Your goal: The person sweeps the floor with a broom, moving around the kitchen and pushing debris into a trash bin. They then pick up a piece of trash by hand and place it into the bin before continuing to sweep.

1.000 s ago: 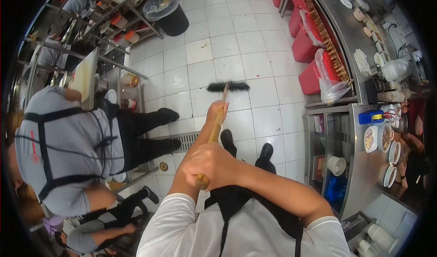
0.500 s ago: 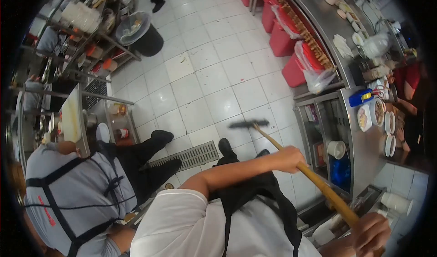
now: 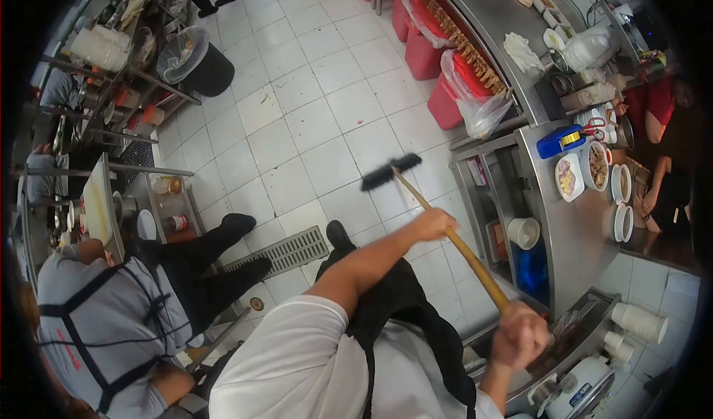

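Observation:
A broom [image 3: 475,267] with a yellow handle slants across the view, its black bristle head [image 3: 391,172] resting on the white tiled floor [image 3: 319,133] ahead of my shoes. Partway down the handle, my left hand [image 3: 434,224] is closed around it. My right hand [image 3: 521,336] grips the handle's upper end, close to my body on the right. Small dark bits and scraps lie scattered over the tiles.
A co-worker in a grey shirt [image 3: 111,322] stands close at left. Behind are a black trash bin [image 3: 212,74] and racks. Red bins [image 3: 445,100] and a steel counter [image 3: 575,218] line the right. A floor drain [image 3: 286,252] lies near my feet.
The broom head has swung forward and turned, and both hands have moved forward with the handle. My view has shifted slightly right. Another person's legs show more at the far end.

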Tool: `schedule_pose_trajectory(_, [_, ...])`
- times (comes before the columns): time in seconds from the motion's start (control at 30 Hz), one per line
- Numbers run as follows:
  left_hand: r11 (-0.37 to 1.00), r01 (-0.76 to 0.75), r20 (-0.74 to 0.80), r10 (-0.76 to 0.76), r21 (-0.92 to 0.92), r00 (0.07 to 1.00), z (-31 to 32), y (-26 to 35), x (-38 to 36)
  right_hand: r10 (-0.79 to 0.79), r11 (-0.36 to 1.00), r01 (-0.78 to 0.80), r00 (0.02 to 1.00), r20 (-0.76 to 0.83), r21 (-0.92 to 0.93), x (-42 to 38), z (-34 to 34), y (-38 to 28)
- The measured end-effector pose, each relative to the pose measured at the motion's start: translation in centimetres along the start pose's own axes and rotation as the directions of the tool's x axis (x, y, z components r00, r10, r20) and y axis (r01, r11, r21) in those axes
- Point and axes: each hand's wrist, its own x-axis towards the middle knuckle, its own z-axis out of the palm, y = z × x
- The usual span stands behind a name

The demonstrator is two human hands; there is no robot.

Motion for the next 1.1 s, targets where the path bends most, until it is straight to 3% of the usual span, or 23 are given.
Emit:
schedule_pose_trajectory(0.03, [0.996, -0.032, -0.102, 0.041, 0.088, 0.994, 0.1, -2.5, 0.4, 0.02, 1.0, -0.02, 0.999, -0.045, 0.016, -0.1, -0.7, 2.4])
schedule_pose_trajectory(0.07, [0.979, -0.022, -0.167, 0.057, 0.201, 0.984, -1.0, -5.6, 1.0, -0.055, 0.995, 0.049, 0.996, -0.071, -0.087, 0.6, -0.9, 4.9])
schedule_pose_trajectory(0.1, [0.973, 0.059, -0.186, -0.017, 0.223, 0.982, -3.5, -7.2, 1.7, -0.072, 0.988, 0.072, 0.997, 0.004, -0.136, 1.7, -0.4, 7.6])
schedule_pose_trajectory(0.13, [0.955, 0.12, -0.319, -0.029, 0.271, 0.947, -4.0, -11.1, 2.3, -0.144, 0.984, 0.147, 0.989, 0.038, -0.105, 2.9, 0.6, 10.6])
schedule_pose_trajectory(0.17, [0.897, 0.325, -0.352, -0.213, 0.299, 0.912, -6.1, -12.9, 2.9, -0.079, 0.972, 0.096, 0.993, 0.085, -0.215, 4.8, 2.7, 10.6])
schedule_pose_trajectory(0.23, [0.725, 0.528, -0.4, -0.367, 0.443, 0.84, -12.2, -8.9, 4.5, 0.004, 0.99, 0.032, 0.97, 0.243, -0.141, 7.2, 3.8, 13.2])
schedule_pose_trajectory(0.3, [0.706, 0.474, -0.406, -0.282, 0.525, 0.869, -13.7, -7.9, 5.7, 0.031, 0.987, 0.006, 0.973, 0.227, -0.162, 7.5, 2.6, 13.3])
schedule_pose_trajectory(0.37, [0.749, 0.446, -0.451, -0.219, 0.491, 0.865, -12.3, -7.0, 6.7, 0.005, 0.99, 0.018, 0.986, 0.166, -0.138, 7.5, -0.2, 12.8])
schedule_pose_trajectory(0.43, [0.872, 0.193, -0.44, 0.028, 0.45, 0.898, -9.4, -4.5, 7.7, -0.151, 0.978, 0.157, 0.987, 0.049, -0.136, 6.9, -4.7, 10.3])
schedule_pose_trajectory(0.47, [0.908, 0.081, -0.376, 0.089, 0.412, 0.922, -8.0, -3.1, 8.7, -0.104, 0.99, 0.112, 0.99, 0.093, -0.081, 7.1, -7.7, 7.4])
schedule_pose_trajectory(0.5, [0.919, 0.131, -0.209, -0.055, 0.371, 0.976, -7.4, 0.6, 9.9, -0.062, 0.998, 0.062, 0.994, 0.094, 0.0, 7.9, -9.8, 4.2])
schedule_pose_trajectory(0.53, [0.933, 0.117, -0.144, -0.072, 0.34, 0.987, -5.4, 2.7, 11.2, 0.019, 0.979, -0.041, 0.994, 0.11, 0.199, 8.1, -13.4, 2.5])
schedule_pose_trajectory(0.57, [0.991, -0.008, -0.129, 0.025, 0.134, 0.991, -4.4, 5.2, 12.2, -0.012, 0.991, 0.001, 0.997, 0.079, 0.136, 9.3, -13.8, 0.0])
schedule_pose_trajectory(0.6, [0.992, -0.03, -0.041, 0.035, 0.123, 0.999, -3.0, 7.2, 13.5, -0.044, 0.997, 0.04, 0.998, 0.048, 0.07, 10.4, -14.0, -2.6])
schedule_pose_trajectory(0.7, [0.986, -0.124, 0.171, 0.103, 0.115, 0.98, -0.7, 9.4, 16.9, -0.007, 0.998, -0.011, 0.965, 0.263, 0.066, 15.1, -12.6, -5.2])
schedule_pose_trajectory(0.8, [0.984, -0.175, 0.081, 0.177, -0.03, 0.981, -1.2, 5.3, 18.9, 0.056, 0.998, -0.052, 0.953, 0.297, -0.021, 19.6, -8.2, -2.6])
schedule_pose_trajectory(0.9, [0.997, -0.028, 0.042, 0.031, -0.071, 0.999, -6.3, 0.2, 21.1, 0.045, 0.999, -0.038, 0.972, 0.23, -0.035, 24.4, -3.3, 2.3])
schedule_pose_trajectory(1.03, [0.996, -0.07, -0.09, 0.065, -0.048, 0.994, -14.6, -10.3, 22.9, 0.0, 0.999, -0.01, 0.963, 0.27, 0.035, 29.6, 3.0, 9.3])
schedule_pose_trajectory(1.1, [0.998, 0.001, -0.045, 0.002, 0.062, 0.999, -20.4, -14.9, 23.8, -0.009, 0.997, -0.012, 0.97, 0.242, 0.083, 31.5, 6.7, 13.4])
